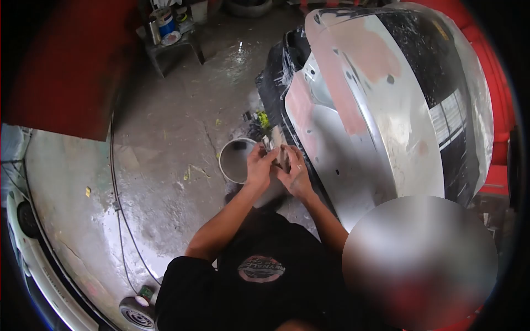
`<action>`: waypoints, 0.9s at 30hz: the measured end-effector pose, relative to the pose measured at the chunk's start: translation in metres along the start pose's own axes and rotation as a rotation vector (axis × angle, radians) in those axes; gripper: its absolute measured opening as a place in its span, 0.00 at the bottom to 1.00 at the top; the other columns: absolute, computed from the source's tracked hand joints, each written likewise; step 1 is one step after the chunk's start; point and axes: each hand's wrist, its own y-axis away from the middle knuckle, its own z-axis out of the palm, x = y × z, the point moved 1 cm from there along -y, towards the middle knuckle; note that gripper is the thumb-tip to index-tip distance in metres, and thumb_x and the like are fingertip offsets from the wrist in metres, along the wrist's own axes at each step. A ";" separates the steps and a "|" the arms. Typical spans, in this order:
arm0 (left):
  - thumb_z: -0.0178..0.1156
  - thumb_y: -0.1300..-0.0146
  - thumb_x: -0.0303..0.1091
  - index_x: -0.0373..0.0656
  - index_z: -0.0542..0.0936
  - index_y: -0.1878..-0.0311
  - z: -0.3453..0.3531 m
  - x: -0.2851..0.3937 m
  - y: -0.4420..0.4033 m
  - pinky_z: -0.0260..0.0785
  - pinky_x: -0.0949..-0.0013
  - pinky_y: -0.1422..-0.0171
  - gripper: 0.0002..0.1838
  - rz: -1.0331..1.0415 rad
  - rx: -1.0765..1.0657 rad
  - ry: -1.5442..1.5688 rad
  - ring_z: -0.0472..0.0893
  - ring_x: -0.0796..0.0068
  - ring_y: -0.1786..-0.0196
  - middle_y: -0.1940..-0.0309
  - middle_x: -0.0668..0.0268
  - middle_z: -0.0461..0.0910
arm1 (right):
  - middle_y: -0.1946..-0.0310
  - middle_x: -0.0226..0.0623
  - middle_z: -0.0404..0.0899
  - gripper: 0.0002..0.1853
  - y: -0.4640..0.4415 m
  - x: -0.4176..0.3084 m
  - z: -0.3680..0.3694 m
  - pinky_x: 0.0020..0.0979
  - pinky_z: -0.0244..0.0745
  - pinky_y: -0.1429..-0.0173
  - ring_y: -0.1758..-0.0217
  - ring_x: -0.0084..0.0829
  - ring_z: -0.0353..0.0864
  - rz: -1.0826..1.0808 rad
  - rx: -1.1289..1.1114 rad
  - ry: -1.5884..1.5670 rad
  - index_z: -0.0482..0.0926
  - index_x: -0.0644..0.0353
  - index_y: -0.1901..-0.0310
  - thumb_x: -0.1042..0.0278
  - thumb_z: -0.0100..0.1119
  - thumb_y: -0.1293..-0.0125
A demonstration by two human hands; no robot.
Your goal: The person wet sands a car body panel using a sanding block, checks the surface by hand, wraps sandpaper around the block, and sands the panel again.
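Note:
My left hand (259,165) and my right hand (296,175) are close together in front of my body, fingers bent around a greyish-beige flat piece (279,138) that looks like sandpaper. Both thumbs press on it from the near side, and its lower part is partly covered by the fingers. Just left of my left hand is a round bucket (221,165) with a pale rim and a grey inside. To the right of my right hand stands a silver car body (408,127) with pink filler patches (345,105).
A dark stool (190,47) at the back bears cans. A red panel (66,71) hangs at upper left. Cables (114,165) cross the wet floor towards a small wheel (137,314). Yellow-green scraps (263,118) lie beyond my hands. A white vehicle (47,270) stands at lower left.

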 end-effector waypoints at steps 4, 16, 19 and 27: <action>0.68 0.32 0.26 0.44 0.72 0.41 -0.010 0.025 -0.004 0.78 0.66 0.48 0.20 -0.077 -0.073 -0.034 0.83 0.71 0.49 0.52 0.65 0.81 | 0.38 0.46 0.76 0.34 -0.007 0.000 0.008 0.37 0.74 0.34 0.35 0.43 0.78 0.115 -0.037 -0.147 0.71 0.62 0.31 0.68 0.73 0.38; 0.68 0.29 0.43 0.42 0.67 0.35 -0.237 -0.169 -0.102 0.78 0.57 0.51 0.28 -0.432 0.493 -0.192 0.81 0.67 0.50 0.50 0.59 0.78 | 0.41 0.39 0.80 0.26 0.056 0.191 0.195 0.28 0.77 0.39 0.47 0.26 0.82 0.781 -0.397 -0.672 0.74 0.67 0.31 0.68 0.66 0.27; 0.66 0.29 0.50 0.42 0.72 0.29 -0.311 -0.233 -0.187 0.77 0.50 0.51 0.33 -0.613 0.768 -0.322 0.80 0.63 0.51 0.51 0.59 0.79 | 0.42 0.39 0.80 0.23 0.099 0.253 0.227 0.28 0.77 0.38 0.46 0.27 0.82 0.913 -0.217 -0.703 0.76 0.67 0.32 0.69 0.64 0.25; 0.59 0.27 0.51 0.39 0.84 0.43 -0.531 -0.416 -0.361 0.78 0.55 0.58 0.24 -0.464 0.597 -0.927 0.83 0.63 0.57 0.52 0.59 0.84 | 0.50 0.36 0.84 0.20 0.217 0.348 0.189 0.29 0.80 0.43 0.49 0.27 0.85 1.130 -0.071 -0.506 0.78 0.67 0.34 0.67 0.62 0.22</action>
